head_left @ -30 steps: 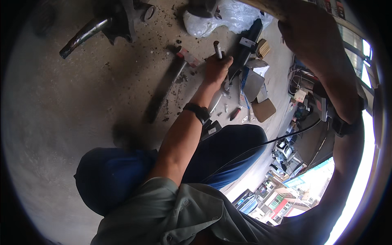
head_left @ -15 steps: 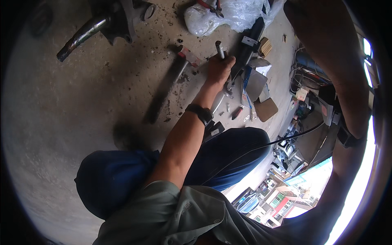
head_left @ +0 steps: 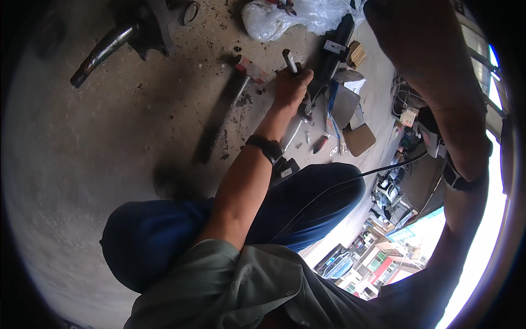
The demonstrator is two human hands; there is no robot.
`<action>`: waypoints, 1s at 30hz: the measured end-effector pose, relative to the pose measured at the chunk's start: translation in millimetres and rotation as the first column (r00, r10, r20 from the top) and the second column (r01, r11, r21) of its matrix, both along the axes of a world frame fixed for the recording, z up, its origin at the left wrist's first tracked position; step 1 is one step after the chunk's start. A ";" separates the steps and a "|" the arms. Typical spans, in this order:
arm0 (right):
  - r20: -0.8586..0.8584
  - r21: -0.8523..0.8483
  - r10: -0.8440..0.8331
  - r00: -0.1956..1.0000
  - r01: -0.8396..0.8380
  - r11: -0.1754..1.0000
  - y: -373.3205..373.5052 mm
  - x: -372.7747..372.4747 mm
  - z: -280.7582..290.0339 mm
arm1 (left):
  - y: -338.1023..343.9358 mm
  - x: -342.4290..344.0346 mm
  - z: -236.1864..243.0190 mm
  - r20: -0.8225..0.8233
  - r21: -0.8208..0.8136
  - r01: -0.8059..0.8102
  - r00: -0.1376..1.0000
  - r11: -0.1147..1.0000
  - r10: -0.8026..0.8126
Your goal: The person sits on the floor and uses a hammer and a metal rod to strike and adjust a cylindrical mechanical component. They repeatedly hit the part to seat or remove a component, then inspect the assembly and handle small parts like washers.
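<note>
My left hand [head_left: 290,88] grips an upright short metal rod [head_left: 289,59] beside a long black cylinder [head_left: 334,66] on the concrete floor. My right hand [head_left: 394,24] is raised at the top right, large and dark, with its fingers and whatever they may hold hidden. A hammer-like tool [head_left: 246,68] with a red-marked head and steel shaft lies left of my left hand. Metal plates [head_left: 345,104], a brown square pad [head_left: 359,140] and a red-handled screwdriver [head_left: 320,144] lie to its right.
A heavy steel part [head_left: 148,33] with a shiny shaft lies at the top left, and crumpled clear plastic [head_left: 268,22] with pliers at the top. My bent knees fill the lower middle. Cables [head_left: 405,101], assorted gear and a doorway onto a bright street are at the right.
The wooden handle seen in my right hand one second ago has gone out of view, uncovering the pliers. My left hand and its rod have shifted slightly up in the picture.
</note>
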State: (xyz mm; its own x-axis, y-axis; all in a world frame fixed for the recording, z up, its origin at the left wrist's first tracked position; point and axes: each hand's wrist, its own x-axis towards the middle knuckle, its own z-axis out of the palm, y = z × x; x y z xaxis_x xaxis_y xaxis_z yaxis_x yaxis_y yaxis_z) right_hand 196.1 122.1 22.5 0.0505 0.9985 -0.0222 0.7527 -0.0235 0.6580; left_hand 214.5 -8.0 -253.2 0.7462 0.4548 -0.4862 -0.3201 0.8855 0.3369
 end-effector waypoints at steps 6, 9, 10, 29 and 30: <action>-0.089 -0.589 -0.111 0.990 0.038 0.807 -34.5 57.6 -16.8 | -6.0 17.0 -15.5 -0.119 0.205 -0.015 0.992 0.979 0.040; -0.087 -0.527 0.069 0.994 -0.105 0.843 -52.8 51.7 24.3 | -11.3 4.2 2.8 0.023 0.096 0.048 0.998 0.994 -0.050; -0.067 -0.507 0.135 0.989 -0.150 0.849 -52.0 59.8 29.3 | -15.3 2.5 11.4 0.023 -0.022 0.094 0.995 0.995 -0.094; -0.173 -0.480 -0.092 0.981 -0.002 0.877 -98.4 67.3 -33.1 | -11.8 7.8 5.8 -0.034 -0.098 0.025 0.999 0.995 -0.028; -0.088 -0.528 -0.136 0.987 0.070 0.847 -86.3 62.7 -23.9 | -15.1 9.2 1.6 -0.050 0.019 0.017 0.999 1.000 -0.016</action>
